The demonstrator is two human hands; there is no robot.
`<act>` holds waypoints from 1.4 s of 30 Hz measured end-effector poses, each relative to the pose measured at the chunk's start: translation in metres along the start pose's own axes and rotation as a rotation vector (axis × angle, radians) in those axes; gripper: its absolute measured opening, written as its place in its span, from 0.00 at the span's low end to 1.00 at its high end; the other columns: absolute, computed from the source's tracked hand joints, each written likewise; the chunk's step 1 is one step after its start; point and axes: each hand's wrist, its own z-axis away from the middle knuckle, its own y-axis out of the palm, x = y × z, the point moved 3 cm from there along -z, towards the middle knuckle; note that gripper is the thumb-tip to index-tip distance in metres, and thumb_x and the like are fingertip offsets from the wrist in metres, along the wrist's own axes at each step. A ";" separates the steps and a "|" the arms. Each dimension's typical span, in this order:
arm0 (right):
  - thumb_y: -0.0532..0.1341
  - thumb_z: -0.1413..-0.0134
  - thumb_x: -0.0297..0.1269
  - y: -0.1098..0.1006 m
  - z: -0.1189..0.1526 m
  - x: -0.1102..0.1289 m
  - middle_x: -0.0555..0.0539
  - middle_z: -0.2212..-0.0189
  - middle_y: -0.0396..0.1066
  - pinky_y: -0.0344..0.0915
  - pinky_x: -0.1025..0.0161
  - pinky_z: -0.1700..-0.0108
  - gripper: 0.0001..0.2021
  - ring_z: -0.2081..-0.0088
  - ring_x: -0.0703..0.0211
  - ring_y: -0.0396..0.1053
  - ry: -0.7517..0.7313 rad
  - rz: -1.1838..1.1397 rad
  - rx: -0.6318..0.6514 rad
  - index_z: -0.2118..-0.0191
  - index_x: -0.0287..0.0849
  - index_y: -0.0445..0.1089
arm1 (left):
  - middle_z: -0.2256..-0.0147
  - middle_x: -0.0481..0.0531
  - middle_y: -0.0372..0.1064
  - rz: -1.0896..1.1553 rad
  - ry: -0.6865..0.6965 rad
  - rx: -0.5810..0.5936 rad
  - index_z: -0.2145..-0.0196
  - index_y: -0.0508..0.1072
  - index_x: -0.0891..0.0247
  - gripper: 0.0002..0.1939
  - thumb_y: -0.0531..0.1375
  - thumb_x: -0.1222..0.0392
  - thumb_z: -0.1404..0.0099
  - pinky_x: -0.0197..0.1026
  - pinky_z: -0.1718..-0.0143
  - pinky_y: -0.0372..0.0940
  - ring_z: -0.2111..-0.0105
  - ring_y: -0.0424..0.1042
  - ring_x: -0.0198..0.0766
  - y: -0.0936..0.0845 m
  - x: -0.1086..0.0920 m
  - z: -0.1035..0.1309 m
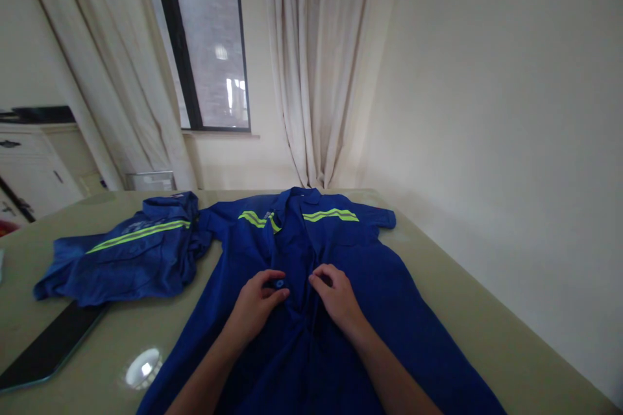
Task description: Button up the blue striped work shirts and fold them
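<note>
A blue short-sleeved work shirt (pixel 350 272) with yellow-green reflective stripes lies spread on the table, collar at the far end and front parted at the chest. My left hand (pixel 257 301) rests at the front edge on the left, thumb and forefinger apart. Between those fingertips a small blue button (pixel 279 284) shows on the cloth. On the opposite side of the opening, my right hand (pixel 337 295) pinches the other front edge between thumb and forefinger. Lower down, the two front edges lie close together in folds; whether they are fastened there I cannot tell.
Left of the shirt lies a second blue striped garment (pixel 131 253), bunched up and partly over a dark flat panel (pixel 53 343). The pale green table (pixel 438 259) runs along a white wall (pixel 511 142) on the right. Curtains (pixel 316 65) hang behind.
</note>
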 end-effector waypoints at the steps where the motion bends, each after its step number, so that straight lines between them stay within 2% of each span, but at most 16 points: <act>1: 0.60 0.45 0.39 0.000 0.000 0.000 0.51 0.73 0.68 0.59 0.63 0.63 0.09 0.68 0.59 0.66 -0.003 -0.048 0.001 0.72 0.43 0.72 | 0.69 0.48 0.72 0.018 -0.006 -0.028 0.53 0.74 0.64 0.24 0.65 0.46 0.43 0.40 0.69 0.66 0.72 0.72 0.39 0.002 0.002 -0.001; 3: 0.62 0.46 0.42 0.001 0.000 -0.001 0.52 0.75 0.67 0.58 0.63 0.66 0.09 0.71 0.60 0.64 0.009 -0.146 0.001 0.72 0.43 0.73 | 0.63 0.52 0.73 0.063 0.017 -0.073 0.56 0.74 0.64 0.22 0.63 0.46 0.41 0.43 0.64 0.70 0.69 0.74 0.40 0.006 0.004 -0.003; 6: 0.64 0.48 0.46 0.002 -0.001 -0.006 0.54 0.77 0.64 0.55 0.65 0.70 0.11 0.74 0.62 0.60 0.097 -0.336 0.007 0.71 0.43 0.72 | 0.54 0.56 0.69 0.021 0.132 -0.161 0.60 0.76 0.62 0.17 0.60 0.47 0.39 0.47 0.60 0.72 0.66 0.74 0.41 0.007 0.000 -0.004; 10: 0.65 0.51 0.47 0.005 -0.001 -0.017 0.55 0.79 0.63 0.55 0.65 0.73 0.12 0.76 0.62 0.59 0.265 -0.544 0.067 0.72 0.44 0.69 | 0.50 0.57 0.63 -0.257 0.273 -0.368 0.64 0.78 0.59 0.08 0.64 0.54 0.40 0.53 0.55 0.71 0.58 0.71 0.47 0.003 -0.010 0.001; 12: 0.64 0.50 0.46 0.004 -0.001 -0.022 0.54 0.77 0.65 0.58 0.65 0.71 0.11 0.73 0.60 0.62 0.290 -0.531 0.012 0.73 0.44 0.67 | 0.51 0.56 0.65 -0.397 0.371 -0.402 0.63 0.78 0.56 0.05 0.64 0.58 0.38 0.56 0.50 0.68 0.53 0.69 0.50 0.006 -0.015 0.004; 14: 0.62 0.48 0.47 0.003 0.000 -0.023 0.52 0.73 0.68 0.62 0.65 0.66 0.12 0.68 0.58 0.65 0.257 -0.444 -0.076 0.73 0.45 0.67 | 0.54 0.53 0.69 -0.452 0.461 -0.318 0.60 0.77 0.55 0.06 0.61 0.61 0.34 0.55 0.47 0.67 0.53 0.70 0.49 0.014 -0.017 0.005; 16: 0.60 0.43 0.50 0.004 0.001 -0.021 0.50 0.72 0.69 0.62 0.64 0.64 0.15 0.66 0.57 0.66 0.178 -0.329 -0.107 0.73 0.45 0.66 | 0.57 0.51 0.72 -0.425 0.497 -0.194 0.57 0.75 0.55 0.09 0.58 0.63 0.32 0.51 0.48 0.68 0.54 0.71 0.46 0.024 -0.016 0.005; 19: 0.56 0.38 0.54 0.006 0.001 -0.011 0.53 0.76 0.62 0.60 0.64 0.66 0.20 0.70 0.59 0.61 0.033 -0.188 -0.041 0.74 0.45 0.62 | 0.55 0.51 0.74 -0.351 0.477 -0.082 0.52 0.75 0.54 0.14 0.55 0.65 0.30 0.46 0.48 0.68 0.53 0.73 0.43 0.033 -0.013 0.002; 21: 0.57 0.38 0.53 0.007 0.001 -0.005 0.56 0.77 0.58 0.57 0.64 0.68 0.19 0.73 0.61 0.58 -0.034 -0.169 0.032 0.73 0.45 0.60 | 0.55 0.52 0.74 -0.316 0.446 -0.047 0.50 0.75 0.54 0.15 0.53 0.64 0.29 0.45 0.50 0.69 0.54 0.74 0.42 0.034 -0.012 0.000; 25: 0.63 0.44 0.49 0.004 -0.001 -0.004 0.55 0.77 0.62 0.57 0.65 0.69 0.15 0.73 0.61 0.61 -0.023 -0.245 0.119 0.71 0.43 0.66 | 0.58 0.52 0.75 -0.301 0.395 -0.074 0.51 0.76 0.56 0.15 0.54 0.63 0.30 0.45 0.52 0.69 0.57 0.75 0.43 0.030 -0.011 -0.002; 30: 0.65 0.49 0.49 0.003 -0.006 -0.013 0.48 0.71 0.74 0.65 0.61 0.64 0.15 0.67 0.54 0.69 0.052 -0.305 0.044 0.65 0.41 0.77 | 0.61 0.52 0.74 -0.329 0.357 -0.110 0.59 0.75 0.58 0.11 0.54 0.66 0.33 0.45 0.55 0.68 0.61 0.74 0.43 0.027 -0.013 -0.001; 34: 0.64 0.48 0.45 0.007 -0.005 -0.014 0.46 0.67 0.78 0.68 0.59 0.60 0.15 0.64 0.52 0.72 0.050 -0.350 0.062 0.61 0.41 0.79 | 0.61 0.53 0.73 -0.320 0.370 -0.097 0.58 0.74 0.58 0.11 0.53 0.65 0.32 0.44 0.55 0.67 0.60 0.73 0.42 0.028 -0.016 0.001; 38: 0.63 0.49 0.41 0.006 -0.005 -0.015 0.46 0.62 0.79 0.69 0.58 0.57 0.15 0.60 0.50 0.74 0.046 -0.376 0.021 0.57 0.43 0.80 | 0.60 0.53 0.73 -0.300 0.379 -0.093 0.57 0.75 0.59 0.12 0.53 0.64 0.32 0.44 0.55 0.66 0.60 0.73 0.42 0.030 -0.016 0.001; 42: 0.63 0.48 0.42 0.007 -0.005 -0.014 0.45 0.65 0.80 0.68 0.59 0.59 0.14 0.63 0.51 0.74 0.032 -0.319 0.012 0.59 0.42 0.81 | 0.62 0.52 0.74 -0.266 0.322 -0.112 0.57 0.76 0.58 0.12 0.55 0.62 0.34 0.44 0.57 0.67 0.63 0.74 0.42 0.028 -0.017 -0.002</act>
